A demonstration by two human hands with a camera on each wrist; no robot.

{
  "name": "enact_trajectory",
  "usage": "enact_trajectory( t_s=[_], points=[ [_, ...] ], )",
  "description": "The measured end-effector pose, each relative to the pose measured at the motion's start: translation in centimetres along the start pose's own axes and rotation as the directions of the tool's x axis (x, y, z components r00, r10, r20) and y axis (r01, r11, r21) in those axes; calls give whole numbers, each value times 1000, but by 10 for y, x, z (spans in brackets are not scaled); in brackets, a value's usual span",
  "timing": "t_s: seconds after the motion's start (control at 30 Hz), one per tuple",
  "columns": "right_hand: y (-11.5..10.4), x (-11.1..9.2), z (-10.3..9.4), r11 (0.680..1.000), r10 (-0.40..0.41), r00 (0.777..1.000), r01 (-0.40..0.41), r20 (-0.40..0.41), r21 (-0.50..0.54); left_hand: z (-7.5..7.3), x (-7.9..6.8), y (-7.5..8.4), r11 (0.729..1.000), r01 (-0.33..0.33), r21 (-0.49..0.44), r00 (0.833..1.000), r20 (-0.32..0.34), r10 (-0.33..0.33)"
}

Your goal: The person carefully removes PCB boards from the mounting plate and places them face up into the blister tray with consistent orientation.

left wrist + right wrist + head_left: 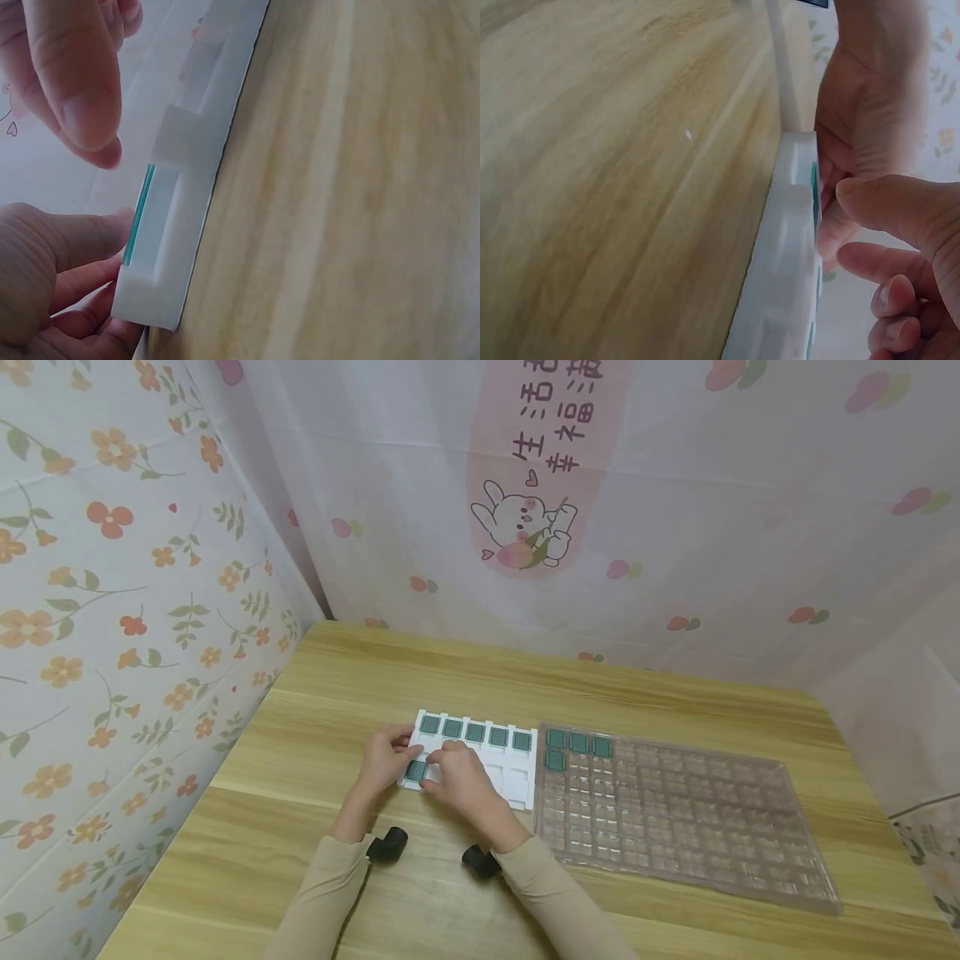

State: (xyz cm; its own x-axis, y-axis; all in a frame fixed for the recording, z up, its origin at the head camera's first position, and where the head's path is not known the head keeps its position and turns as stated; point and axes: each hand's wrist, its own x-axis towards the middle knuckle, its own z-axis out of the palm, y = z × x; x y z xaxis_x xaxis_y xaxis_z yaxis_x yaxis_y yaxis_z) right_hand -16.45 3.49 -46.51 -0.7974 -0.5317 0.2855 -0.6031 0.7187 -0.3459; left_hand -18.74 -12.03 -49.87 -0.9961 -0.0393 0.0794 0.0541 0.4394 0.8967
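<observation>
A white tray (517, 760) with two rows of slots lies on the table. Small green square pieces with a dotted grid fill its back row, and one more green square (416, 770) sits in the front-left slot. My left hand (384, 760) grips the tray's left end, thumb at the top by that front-left square and fingers at the side, as the left wrist view shows. Over the tray's front row is my right hand (459, 777), its thumb and index finger apart near the same square, nothing between them in the right wrist view.
Right beside the white tray lies a large clear plastic tray (690, 810) with many pockets. Several green squares (579, 742) sit in its back-left pockets. Black wrist devices (387, 844) are on both sleeves. Printed curtains (420, 527) hang behind and left of the wooden table (300, 735).
</observation>
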Motion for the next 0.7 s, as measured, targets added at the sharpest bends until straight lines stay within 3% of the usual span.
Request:
enact_trajectory(
  t_s=[0.3,0.7],
  points=[
    [-3,3,7,998,-18,1000,17,-16,-65,1,0,-1,1000,1,2,1000,-5,-1],
    [-7,4,11,993,32,999,-33,-4,-117,1,0,-1,1000,-16,0,1000,-10,16]
  ],
)
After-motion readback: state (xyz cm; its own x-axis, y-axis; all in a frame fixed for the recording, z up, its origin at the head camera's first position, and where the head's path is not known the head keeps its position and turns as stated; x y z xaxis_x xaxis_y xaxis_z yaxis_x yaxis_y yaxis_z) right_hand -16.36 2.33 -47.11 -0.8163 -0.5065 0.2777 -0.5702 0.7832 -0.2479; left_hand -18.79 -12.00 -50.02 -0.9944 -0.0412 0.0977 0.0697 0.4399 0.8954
